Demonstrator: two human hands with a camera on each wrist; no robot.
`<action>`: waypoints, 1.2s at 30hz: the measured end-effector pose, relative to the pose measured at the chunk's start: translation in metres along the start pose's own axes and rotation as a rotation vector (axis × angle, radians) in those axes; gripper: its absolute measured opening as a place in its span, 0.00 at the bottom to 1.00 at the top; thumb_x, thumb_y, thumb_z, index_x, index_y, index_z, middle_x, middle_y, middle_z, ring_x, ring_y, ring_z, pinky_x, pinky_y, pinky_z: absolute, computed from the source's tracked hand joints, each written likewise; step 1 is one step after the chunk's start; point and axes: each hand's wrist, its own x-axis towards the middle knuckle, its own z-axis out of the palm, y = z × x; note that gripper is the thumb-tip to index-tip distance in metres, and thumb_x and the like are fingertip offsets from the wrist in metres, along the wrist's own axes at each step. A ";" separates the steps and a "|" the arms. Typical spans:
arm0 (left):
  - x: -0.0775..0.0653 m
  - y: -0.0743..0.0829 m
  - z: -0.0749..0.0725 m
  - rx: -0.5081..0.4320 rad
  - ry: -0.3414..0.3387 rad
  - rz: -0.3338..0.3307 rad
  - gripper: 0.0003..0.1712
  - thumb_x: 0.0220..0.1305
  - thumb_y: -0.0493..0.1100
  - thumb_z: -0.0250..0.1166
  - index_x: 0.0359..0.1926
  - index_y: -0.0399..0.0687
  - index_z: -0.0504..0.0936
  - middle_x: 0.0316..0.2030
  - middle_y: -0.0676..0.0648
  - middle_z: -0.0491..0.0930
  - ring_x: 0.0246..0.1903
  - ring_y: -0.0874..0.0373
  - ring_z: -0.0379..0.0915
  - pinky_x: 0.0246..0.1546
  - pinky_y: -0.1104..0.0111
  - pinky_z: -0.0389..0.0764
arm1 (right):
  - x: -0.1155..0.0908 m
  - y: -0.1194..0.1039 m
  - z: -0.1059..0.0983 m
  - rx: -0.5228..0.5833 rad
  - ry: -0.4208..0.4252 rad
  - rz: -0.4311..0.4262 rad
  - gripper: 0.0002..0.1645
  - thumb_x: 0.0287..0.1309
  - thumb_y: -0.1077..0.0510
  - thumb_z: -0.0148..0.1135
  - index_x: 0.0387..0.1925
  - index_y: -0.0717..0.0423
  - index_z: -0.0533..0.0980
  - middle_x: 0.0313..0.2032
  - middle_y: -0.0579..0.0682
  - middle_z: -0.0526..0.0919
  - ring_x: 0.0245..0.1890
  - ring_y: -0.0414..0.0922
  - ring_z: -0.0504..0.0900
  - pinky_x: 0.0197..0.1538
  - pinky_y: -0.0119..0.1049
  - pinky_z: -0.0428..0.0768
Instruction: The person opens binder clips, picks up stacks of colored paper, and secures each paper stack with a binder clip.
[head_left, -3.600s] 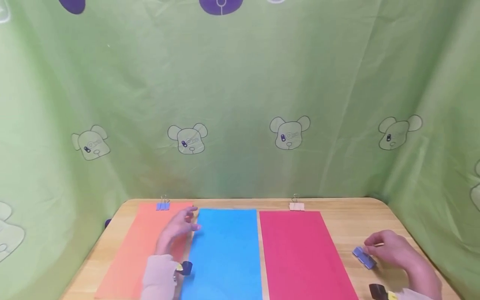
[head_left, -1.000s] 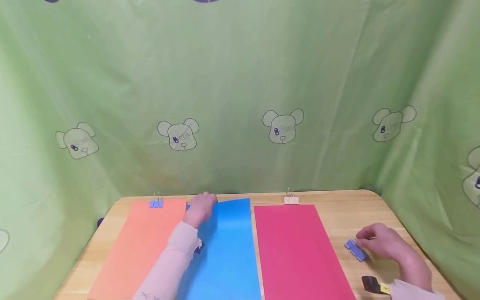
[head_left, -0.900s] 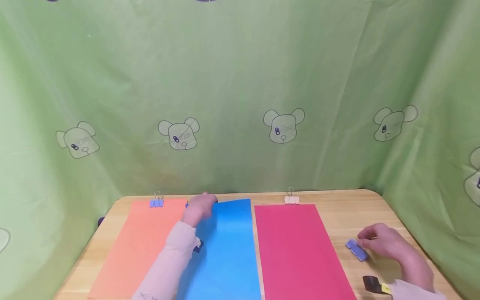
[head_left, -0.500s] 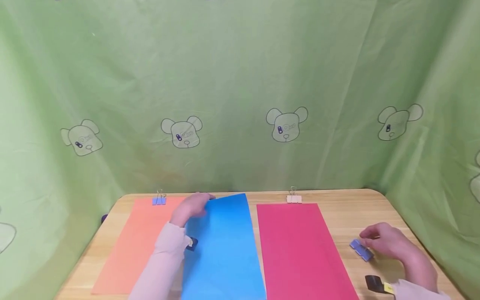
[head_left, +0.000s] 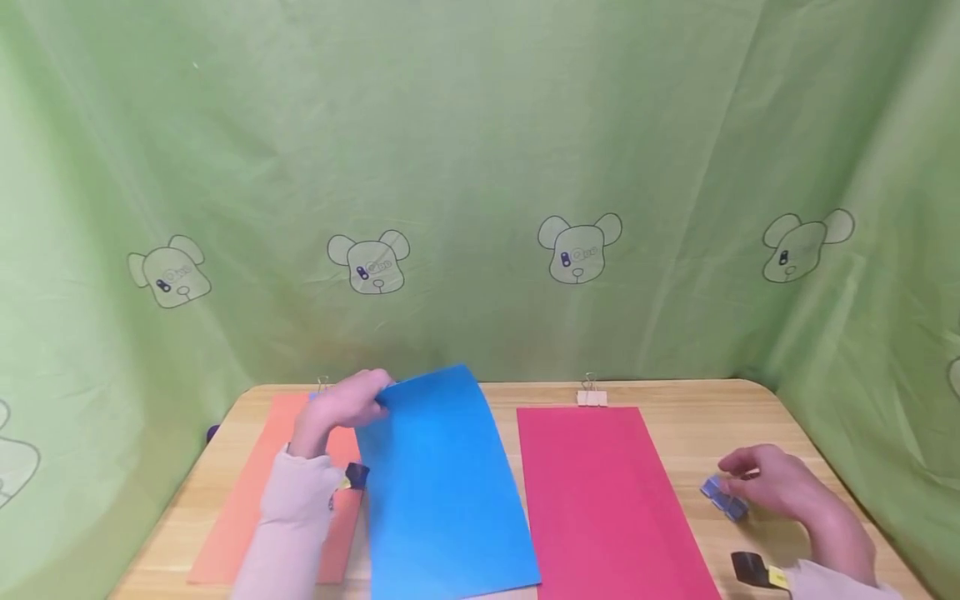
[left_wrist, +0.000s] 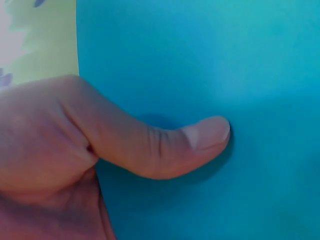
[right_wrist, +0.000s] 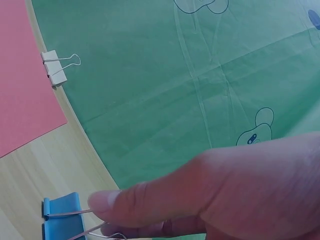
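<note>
My left hand pinches the far left corner of a blue sheet of paper, whose far edge is raised off the table. In the left wrist view the thumb lies across the blue face, and the fingers behind the sheet are hidden. On the right, my right hand holds a blue binder clip by its wire handles, low over the wood. The right wrist view shows thumb and finger on the wires of that binder clip.
An orange sheet lies left, its blue clip mostly hidden by my left hand. A crimson sheet lies right of the blue one, with a white binder clip at its far edge. Green curtain surrounds the wooden table.
My left hand has gone from open over the orange sheet to gripping the blue sheet, then lifted its far edge and drawn it left and nearer. The right hand keeps its clip, almost still.
</note>
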 end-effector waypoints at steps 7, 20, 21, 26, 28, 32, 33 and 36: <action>-0.026 0.004 -0.018 -0.135 0.033 0.046 0.18 0.52 0.21 0.61 0.20 0.47 0.69 0.18 0.60 0.53 0.18 0.65 0.51 0.23 0.71 0.59 | -0.001 0.000 -0.002 0.006 0.004 0.017 0.32 0.56 0.58 0.73 0.53 0.79 0.75 0.43 0.66 0.84 0.45 0.61 0.82 0.48 0.58 0.81; -0.046 -0.028 0.021 -0.517 0.230 -0.181 0.08 0.70 0.34 0.64 0.42 0.37 0.73 0.34 0.44 0.77 0.41 0.54 0.75 0.46 0.63 0.74 | -0.003 0.000 -0.004 0.026 0.022 0.024 0.39 0.50 0.61 0.77 0.59 0.79 0.71 0.50 0.76 0.80 0.51 0.70 0.80 0.53 0.65 0.77; -0.045 -0.030 0.026 -0.549 0.246 -0.204 0.09 0.69 0.35 0.65 0.43 0.35 0.72 0.35 0.43 0.77 0.41 0.53 0.75 0.46 0.62 0.74 | -0.003 0.000 -0.004 0.023 0.021 0.028 0.39 0.50 0.61 0.77 0.59 0.79 0.71 0.51 0.76 0.79 0.51 0.71 0.79 0.53 0.65 0.77; -0.041 -0.044 0.045 -0.652 0.288 -0.281 0.18 0.67 0.36 0.68 0.51 0.35 0.69 0.38 0.41 0.72 0.43 0.49 0.69 0.48 0.60 0.71 | -0.001 -0.001 -0.003 0.010 0.020 0.018 0.35 0.49 0.62 0.76 0.56 0.78 0.74 0.48 0.73 0.82 0.50 0.68 0.81 0.52 0.63 0.77; -0.039 -0.049 0.050 -0.674 0.306 -0.303 0.22 0.67 0.36 0.69 0.55 0.37 0.68 0.42 0.42 0.73 0.46 0.49 0.68 0.50 0.59 0.71 | -0.001 -0.001 -0.003 0.006 0.022 0.016 0.34 0.49 0.62 0.77 0.55 0.77 0.75 0.47 0.71 0.83 0.49 0.67 0.81 0.52 0.63 0.78; -0.036 -0.059 0.058 -0.723 0.331 -0.282 0.24 0.67 0.34 0.68 0.59 0.35 0.69 0.48 0.39 0.75 0.50 0.46 0.70 0.55 0.56 0.72 | -0.001 0.000 -0.004 -0.004 0.021 0.031 0.35 0.49 0.59 0.78 0.54 0.78 0.75 0.46 0.70 0.83 0.48 0.66 0.82 0.51 0.62 0.78; -0.036 -0.061 0.060 -0.733 0.337 -0.279 0.25 0.67 0.34 0.68 0.61 0.35 0.69 0.50 0.39 0.76 0.52 0.46 0.70 0.57 0.55 0.72 | 0.000 0.001 -0.004 -0.004 0.018 0.039 0.36 0.49 0.58 0.78 0.54 0.78 0.75 0.46 0.70 0.83 0.48 0.66 0.82 0.51 0.62 0.78; -0.034 -0.067 0.065 -0.784 0.360 -0.291 0.32 0.68 0.34 0.68 0.68 0.36 0.64 0.60 0.35 0.74 0.61 0.41 0.69 0.66 0.48 0.69 | 0.001 0.001 -0.004 0.000 0.017 0.057 0.38 0.48 0.58 0.79 0.55 0.79 0.75 0.47 0.71 0.83 0.48 0.67 0.81 0.51 0.62 0.78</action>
